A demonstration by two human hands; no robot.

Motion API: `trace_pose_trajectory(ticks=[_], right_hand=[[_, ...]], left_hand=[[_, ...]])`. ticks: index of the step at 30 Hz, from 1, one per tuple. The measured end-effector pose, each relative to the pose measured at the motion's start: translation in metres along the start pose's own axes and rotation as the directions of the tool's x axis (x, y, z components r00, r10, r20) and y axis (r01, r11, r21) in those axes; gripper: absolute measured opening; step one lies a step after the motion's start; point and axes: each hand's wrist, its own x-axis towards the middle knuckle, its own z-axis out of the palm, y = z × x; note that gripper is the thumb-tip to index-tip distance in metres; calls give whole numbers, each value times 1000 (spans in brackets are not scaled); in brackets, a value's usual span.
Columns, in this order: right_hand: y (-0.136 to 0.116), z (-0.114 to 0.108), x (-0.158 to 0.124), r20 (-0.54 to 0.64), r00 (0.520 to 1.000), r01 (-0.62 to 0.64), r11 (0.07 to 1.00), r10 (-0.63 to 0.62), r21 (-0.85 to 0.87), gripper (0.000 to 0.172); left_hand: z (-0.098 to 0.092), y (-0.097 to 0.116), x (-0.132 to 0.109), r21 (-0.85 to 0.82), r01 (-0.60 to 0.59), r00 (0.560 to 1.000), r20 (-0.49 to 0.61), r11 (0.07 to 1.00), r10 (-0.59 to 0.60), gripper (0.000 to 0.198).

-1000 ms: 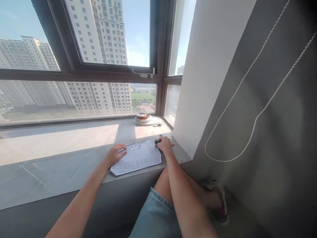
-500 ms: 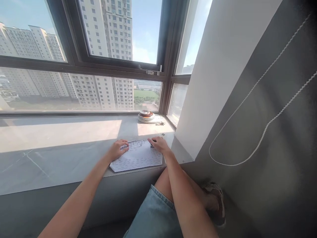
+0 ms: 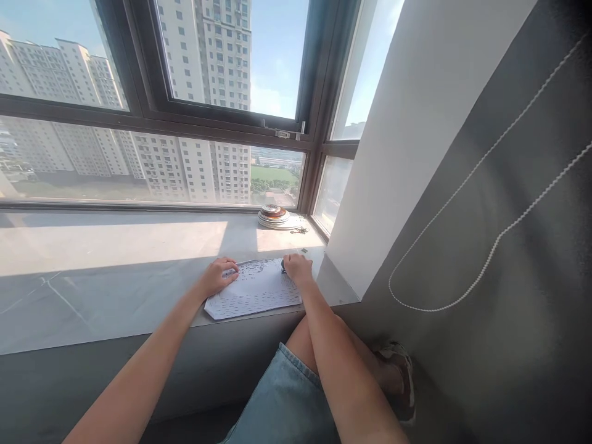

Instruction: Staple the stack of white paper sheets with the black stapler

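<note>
White sheets of paper (image 3: 259,291) with rows of dark marks lie near the front edge of the window sill. My left hand (image 3: 219,276) rests on their left edge, fingers apart and bent, holding nothing. At the upper right of the sheets is my right hand (image 3: 297,269), its fingers closed round a small dark object (image 3: 283,266) that touches the paper. Most of that object is hidden by the fingers, so I cannot make out what it is.
A stack of round plates or lids (image 3: 274,216) stands in the sill's far right corner, with a small chain (image 3: 300,230) beside it. A tiny green piece (image 3: 304,251) lies behind my right hand. A beaded cord (image 3: 432,309) hangs at the right.
My right hand has turned, and its fingers have closed further over the dark object. My left hand has hardly moved on the paper. The view has shifted slightly.
</note>
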Motion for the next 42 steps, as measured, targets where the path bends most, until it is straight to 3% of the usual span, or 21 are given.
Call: trace_pose_trajectory(ticks=[10,42], right_hand=[[-3,0,-2,25,1000,7,1000,-7,-4,46],[-14,8,-5,-25,1000,7,993,-10,-122,48]], left_hand=[[-6,11,-1,-9,25,999,37,1000,-24,27],[-6,10,-2,-15,12,1000,25,1000,-11,25]])
